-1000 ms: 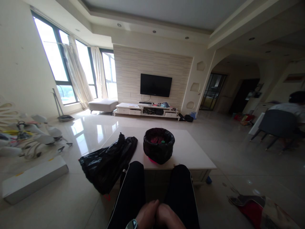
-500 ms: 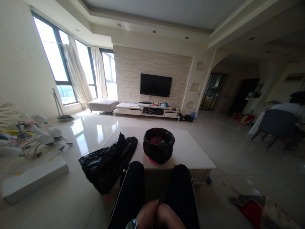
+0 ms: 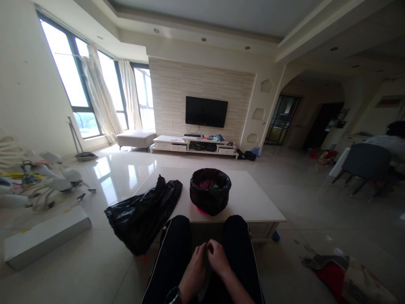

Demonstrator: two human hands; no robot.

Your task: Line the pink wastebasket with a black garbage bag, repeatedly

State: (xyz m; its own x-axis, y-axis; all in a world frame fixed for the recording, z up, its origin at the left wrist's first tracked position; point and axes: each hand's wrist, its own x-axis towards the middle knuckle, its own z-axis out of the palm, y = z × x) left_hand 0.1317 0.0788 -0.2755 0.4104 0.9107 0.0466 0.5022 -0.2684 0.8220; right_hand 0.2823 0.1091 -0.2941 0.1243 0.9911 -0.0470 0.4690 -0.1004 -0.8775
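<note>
- Hands: we see the left hand [image 3: 193, 269], with a wristwatch [image 3: 173, 295], and the right hand [image 3: 217, 257] close together between the dark-trousered knees [image 3: 177, 240]. The left fingers lie side by side, slightly bent; the right fingers curl more. No object shows in either, but the palms are hidden, so we cannot tell how fully each hand closes, whether something small lies inside, or whether the fingertips touch.
- Bin: we find the pink waste bin [image 3: 202, 211], upright near the middle of the near edge of the white counter [image 3: 253, 198], just beyond the knees. A black liner [image 3: 209, 203] folds over its rim and hides most of its wall; a small green item [image 3: 215, 186] shows inside.
- Bag: to the left, a black plastic bag [image 3: 142, 213] lies partly on the counter and hangs over its near left side, with a reddish strip [image 3: 143, 259] at its low end.
- Handling: we judge the bin light and fairly stiff, its liner thin, slick and apt to slide; a hold on opposite sides of the rim, through the folded film, seems soundest. We expect the bag to be soft, limp and easily torn, best taken by a gathered edge.
</note>
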